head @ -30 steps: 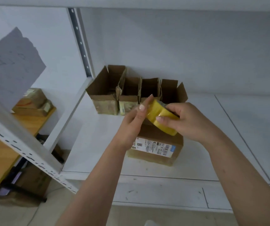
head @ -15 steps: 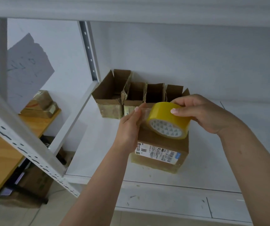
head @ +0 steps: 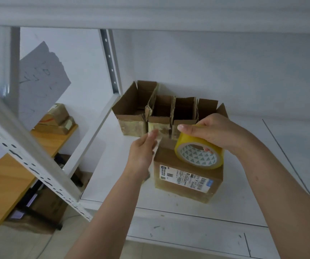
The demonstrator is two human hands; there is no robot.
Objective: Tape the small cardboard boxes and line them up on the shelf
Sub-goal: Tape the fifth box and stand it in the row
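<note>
On a white metal shelf point(head: 262, 180), four open cardboard boxes point(head: 161, 113) stand in a row against the back wall, with a closed, labelled box point(head: 186, 176) in front of them. A wooden surface point(head: 10, 174) carrying taped parcels sits beyond the frame at left. Above the closed box, the right hand point(head: 217, 133) grips a yellow tape roll point(head: 199, 154), while the left hand point(head: 143, 152) pinches the tape's free end point(head: 157, 148).

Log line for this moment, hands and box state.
left hand: pinches tape end | right hand: grips yellow tape roll over closed labelled box | four open boxes at shelf rear
</note>
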